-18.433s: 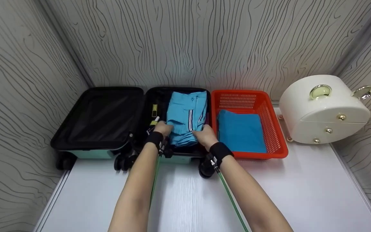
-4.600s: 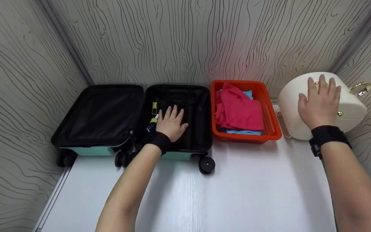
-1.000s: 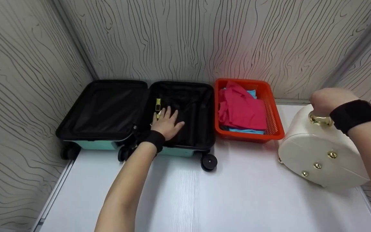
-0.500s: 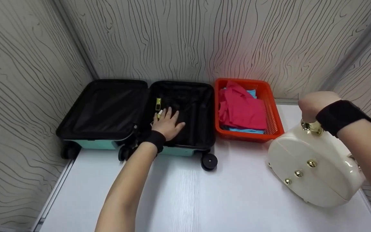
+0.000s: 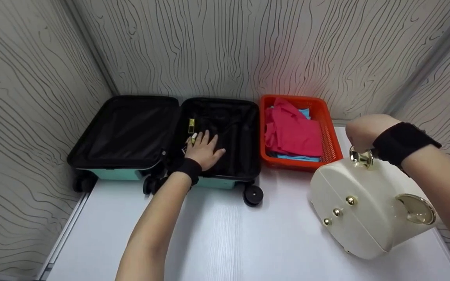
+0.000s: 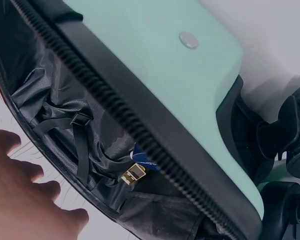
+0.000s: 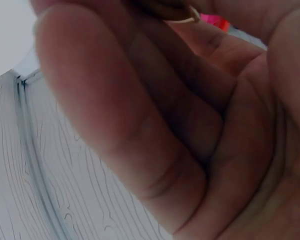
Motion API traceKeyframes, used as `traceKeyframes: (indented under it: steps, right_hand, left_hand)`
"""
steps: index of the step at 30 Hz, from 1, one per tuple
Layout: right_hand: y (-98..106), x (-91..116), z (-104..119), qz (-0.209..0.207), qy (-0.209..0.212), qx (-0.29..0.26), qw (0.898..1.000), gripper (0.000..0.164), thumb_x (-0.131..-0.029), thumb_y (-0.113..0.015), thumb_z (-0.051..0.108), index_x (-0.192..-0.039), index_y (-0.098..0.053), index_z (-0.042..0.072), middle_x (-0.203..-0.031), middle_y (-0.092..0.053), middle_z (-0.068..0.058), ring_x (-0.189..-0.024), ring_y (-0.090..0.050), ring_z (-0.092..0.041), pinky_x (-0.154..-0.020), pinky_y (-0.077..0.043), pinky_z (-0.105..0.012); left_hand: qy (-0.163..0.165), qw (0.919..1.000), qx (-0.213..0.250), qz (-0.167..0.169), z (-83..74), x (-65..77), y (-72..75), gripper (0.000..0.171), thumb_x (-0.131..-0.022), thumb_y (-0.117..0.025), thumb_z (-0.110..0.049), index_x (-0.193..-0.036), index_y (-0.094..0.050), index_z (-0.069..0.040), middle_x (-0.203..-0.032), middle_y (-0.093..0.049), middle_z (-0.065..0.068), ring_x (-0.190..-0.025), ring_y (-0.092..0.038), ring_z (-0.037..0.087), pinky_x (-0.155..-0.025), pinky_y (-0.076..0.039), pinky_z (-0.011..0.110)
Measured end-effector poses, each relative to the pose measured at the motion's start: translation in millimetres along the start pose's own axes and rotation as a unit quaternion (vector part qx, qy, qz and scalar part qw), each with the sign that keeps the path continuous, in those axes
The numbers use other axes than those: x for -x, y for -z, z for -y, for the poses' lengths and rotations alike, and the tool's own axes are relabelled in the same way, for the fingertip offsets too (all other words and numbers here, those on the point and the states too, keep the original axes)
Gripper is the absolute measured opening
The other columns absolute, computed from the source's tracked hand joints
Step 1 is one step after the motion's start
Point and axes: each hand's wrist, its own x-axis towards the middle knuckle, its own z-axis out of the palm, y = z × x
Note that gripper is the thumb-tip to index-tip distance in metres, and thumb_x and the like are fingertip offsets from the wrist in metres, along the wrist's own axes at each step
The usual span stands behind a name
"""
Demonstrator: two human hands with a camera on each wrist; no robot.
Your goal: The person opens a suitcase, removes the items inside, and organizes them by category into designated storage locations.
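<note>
My right hand (image 5: 371,130) grips the gold handle (image 5: 361,159) on top of a cream rounded case (image 5: 350,183) with gold knobs on its front. The case stands turned at an angle at the right of the table, and a second gold ring handle (image 5: 418,208) is on its side. Curled fingers (image 7: 115,100) fill the right wrist view. My left hand (image 5: 203,152) is spread flat over the open suitcase (image 5: 244,144), holding nothing. By its fingertips is a white-capped bottle (image 5: 194,136), partly hidden; a small gold-and-black item (image 5: 191,125) lies beyond.
Beside the suitcase stands a red plastic basket (image 5: 331,142) with folded pink cloth (image 5: 293,132) over light blue cloth (image 5: 299,159). The suitcase's other half (image 5: 131,132) lies open at the left. Black wheels (image 5: 253,195) stick out at the front. Patterned walls enclose the table.
Over the last second my right hand has drawn the case left and nearer, turning it. Earlier, blue shorts lay in the suitcase; pink cloth now tops the basket. My left hand has barely moved lately.
</note>
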Motion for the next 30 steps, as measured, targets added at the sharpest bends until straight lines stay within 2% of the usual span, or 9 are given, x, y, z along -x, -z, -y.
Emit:
traceKeyframes:
  steps: [4,8,11,14,18,24,30]
  right_hand:
    - [2.8,-2.4,9.7,0.028,-0.010,-0.043,0.999,0.031,-0.071,-0.048,-0.008,-0.055,-0.043,0.018,-0.049,-0.045,0.005,-0.041,-0.048,-0.013,-0.043,-0.038,-0.028]
    - [5.8,-5.9,18.7,0.053,-0.030,-0.110,0.992,0.023,-0.080,-0.050,-0.009,-0.076,-0.061,0.011,-0.060,-0.057,-0.003,-0.043,-0.054,-0.017,-0.042,-0.046,-0.030]
    - [8.0,-9.8,23.7,0.063,-0.045,-0.141,0.987,0.021,-0.084,-0.051,-0.008,-0.087,-0.063,0.010,-0.066,-0.059,-0.007,-0.043,-0.055,-0.019,-0.041,-0.048,-0.029]
    - [9.8,-13.9,26.8,0.069,-0.048,-0.140,0.987,0.019,-0.085,-0.050,-0.005,-0.079,-0.061,0.008,-0.065,-0.060,-0.006,-0.043,-0.053,-0.017,-0.041,-0.047,-0.028]
    - [10.5,-17.3,30.7,0.070,-0.037,-0.130,0.988,0.025,-0.082,-0.045,-0.005,-0.066,-0.061,0.007,-0.057,-0.059,-0.005,-0.042,-0.053,-0.016,-0.041,-0.046,-0.027]
    - [10.1,-24.5,36.3,0.062,-0.065,-0.153,0.984,0.027,-0.085,-0.042,-0.001,-0.065,-0.060,0.005,-0.057,-0.059,-0.010,-0.040,-0.054,-0.019,-0.039,-0.047,-0.029]
    - [9.3,-28.8,35.4,0.047,-0.070,-0.135,0.987,0.027,-0.085,-0.042,0.002,-0.063,-0.057,0.008,-0.057,-0.059,-0.008,-0.040,-0.055,-0.019,-0.039,-0.046,-0.028]
  left_hand:
    - [0.001,1.0000,0.000,-0.002,-0.5,1.6,0.3,0.070,-0.108,-0.032,-0.059,-0.165,-0.018,-0.022,-0.171,-0.003,0.012,-0.156,-0.001,0.033,-0.122,-0.001,0.060]
    - [-0.003,1.0000,0.001,-0.005,-2.0,3.4,0.9,0.070,-0.108,-0.032,-0.058,-0.165,-0.019,-0.020,-0.170,-0.004,0.012,-0.156,-0.002,0.033,-0.122,-0.002,0.060]
    - [-0.006,1.0000,0.002,-0.007,-2.7,4.2,1.0,0.070,-0.108,-0.033,-0.058,-0.165,-0.020,-0.019,-0.170,-0.005,0.013,-0.156,-0.002,0.034,-0.121,-0.003,0.061]
    - [-0.005,1.0000,0.003,-0.004,-3.1,4.1,0.8,0.070,-0.108,-0.033,-0.058,-0.165,-0.019,-0.019,-0.170,-0.004,0.013,-0.156,-0.002,0.033,-0.121,-0.003,0.060]
    - [-0.008,1.0000,0.005,0.002,-4.1,5.2,0.3,0.070,-0.108,-0.031,-0.058,-0.165,-0.017,-0.020,-0.170,-0.003,0.013,-0.156,-0.001,0.033,-0.122,-0.003,0.060]
    - [-0.019,0.9998,0.002,-0.003,-16.0,11.2,5.0,0.069,-0.109,-0.031,-0.057,-0.165,-0.019,-0.019,-0.170,-0.007,0.014,-0.156,-0.004,0.033,-0.122,-0.004,0.058]
    - [-0.053,0.9986,0.006,-0.003,-36.1,10.8,5.5,0.070,-0.108,-0.032,-0.058,-0.165,-0.019,-0.019,-0.170,-0.007,0.013,-0.156,-0.003,0.033,-0.122,-0.003,0.057]
